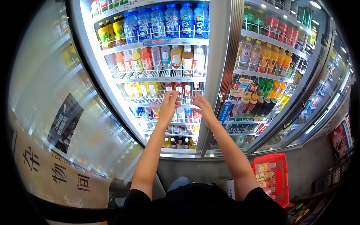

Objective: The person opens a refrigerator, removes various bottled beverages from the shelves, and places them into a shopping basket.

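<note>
Both my arms reach forward into the lit drinks fridge. My left hand (170, 104) is raised before the middle shelf, its fingers bent towards the right and slightly apart, with nothing visible in them. To its right, my right hand (202, 107) is open with the fingers spread, palm turned towards the left. Just behind the hands, dark red bottles with white labels (187, 89) stand on a wire shelf (140, 101). Pale yellow bottles (135, 89) stand left of them. My fingertips partly cover the shelf contents, and contact with a bottle cannot be made out.
The fridge's glass door (48, 93) stands open on my left. Blue bottles (157, 22) fill an upper shelf. A closed glass door (266, 71) covers more drinks on the right. A red basket (281, 180) holding several bottles sits on the floor (307, 168) at lower right.
</note>
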Tool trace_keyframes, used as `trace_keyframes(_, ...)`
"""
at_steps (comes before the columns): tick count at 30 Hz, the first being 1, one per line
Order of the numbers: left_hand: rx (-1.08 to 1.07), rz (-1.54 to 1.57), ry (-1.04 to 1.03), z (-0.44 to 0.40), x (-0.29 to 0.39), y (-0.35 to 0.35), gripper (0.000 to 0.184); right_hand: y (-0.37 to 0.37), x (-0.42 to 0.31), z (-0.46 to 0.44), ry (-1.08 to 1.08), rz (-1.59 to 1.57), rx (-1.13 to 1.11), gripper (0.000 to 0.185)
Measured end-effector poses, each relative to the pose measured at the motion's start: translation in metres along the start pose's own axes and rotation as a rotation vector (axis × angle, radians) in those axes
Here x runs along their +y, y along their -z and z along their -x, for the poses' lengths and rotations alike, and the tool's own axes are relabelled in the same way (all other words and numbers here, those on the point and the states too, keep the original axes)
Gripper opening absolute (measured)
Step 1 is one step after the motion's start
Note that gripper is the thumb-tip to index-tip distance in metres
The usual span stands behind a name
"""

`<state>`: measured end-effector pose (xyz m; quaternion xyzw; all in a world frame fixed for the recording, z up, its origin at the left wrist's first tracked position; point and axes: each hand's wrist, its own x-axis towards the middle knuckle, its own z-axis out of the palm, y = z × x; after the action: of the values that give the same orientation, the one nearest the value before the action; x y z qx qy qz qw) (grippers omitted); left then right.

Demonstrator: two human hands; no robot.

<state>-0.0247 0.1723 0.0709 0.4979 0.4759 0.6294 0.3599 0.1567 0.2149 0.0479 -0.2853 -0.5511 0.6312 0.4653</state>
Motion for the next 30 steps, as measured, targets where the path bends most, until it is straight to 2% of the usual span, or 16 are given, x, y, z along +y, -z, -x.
trace_keyframes(6,-0.027,0.01,-0.06,-0.06,0.001,-0.016,0.028,0.005,-0.001,-0.026,-0.013,0.038,-0.008,0.057)
trace_keyframes(12,0.004,0.049,0.012,-0.105,-0.014,-0.018,0.031,0.009,-0.003,-0.09,0.098,0.053,0.007,0.059)
trace_keyframes(16,0.002,0.044,-0.005,-0.127,-0.022,-0.001,0.038,0.005,0.004,-0.144,0.163,0.093,0.079,0.056)
trace_keyframes(17,-0.017,0.01,-0.033,-0.133,-0.022,0.005,0.045,0.006,0.012,-0.164,0.212,0.091,0.102,0.058)
trace_keyframes(20,0.01,0.032,-0.054,-0.158,-0.028,0.02,0.041,0.007,0.007,-0.2,0.256,0.215,0.115,0.065)
trace_keyframes(22,0.007,0.068,-0.013,-0.183,-0.033,0.026,0.045,0.009,0.012,-0.223,0.291,0.267,0.145,0.068)
trace_keyframes(25,-0.014,0.114,-0.095,-0.214,-0.043,0.021,0.051,0.012,0.01,-0.245,0.185,0.396,0.204,0.068)
trace_keyframes(27,-0.026,0.129,-0.136,-0.235,-0.056,0.012,0.052,0.013,0.013,-0.253,0.312,0.564,0.308,0.069)
trace_keyframes(28,-0.042,0.121,-0.18,-0.242,-0.062,0.008,0.052,0.015,0.009,-0.259,0.217,0.61,0.266,0.071)
trace_keyframes(29,-0.034,0.18,-0.113,-0.248,-0.067,0.001,0.054,0.014,0.008,-0.264,0.201,0.651,0.261,0.07)
trace_keyframes(30,-0.145,0.035,-0.151,-0.282,-0.099,0.004,0.066,0.014,0.008,-0.268,0.184,0.69,0.262,0.069)
